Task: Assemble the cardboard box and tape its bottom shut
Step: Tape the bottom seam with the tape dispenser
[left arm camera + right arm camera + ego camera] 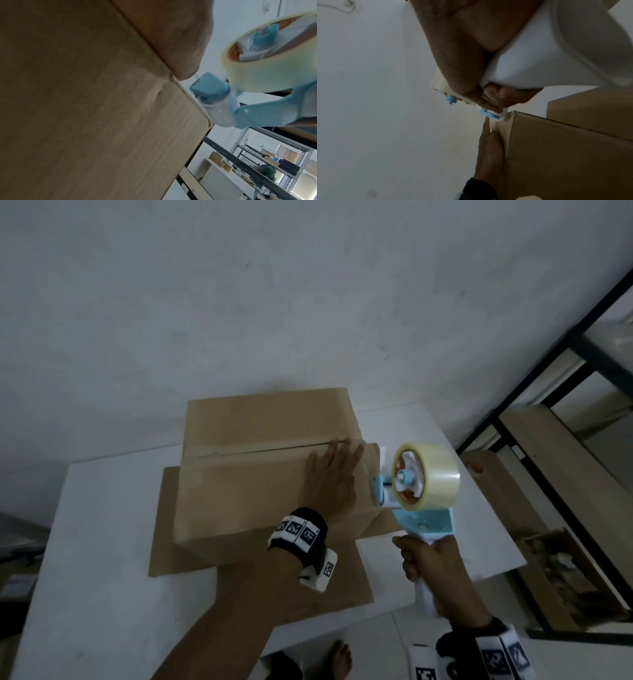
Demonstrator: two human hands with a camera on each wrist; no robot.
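Cardboard box (246,474) sits bottom-up on a flat cardboard sheet (164,542) on the white table (102,594), against the wall. Its two bottom flaps are folded shut and meet at a centre seam (260,448). No print or label readable on the box.

Left hand (337,477) lies flat, fingers straight, pressing the near flap by the seam at the box's right end.

Right hand (435,570) is wrapped around the white handle of a blue tape dispenser (418,508) loaded with a clear tape roll (431,477). The dispenser's front roller (221,115) touches the box's right edge at the seam.

Both wrists wear black bands with square black-and-white marker tags (298,530); the codes are not readable as text. Roll core is orange, its writing too blurred to read.
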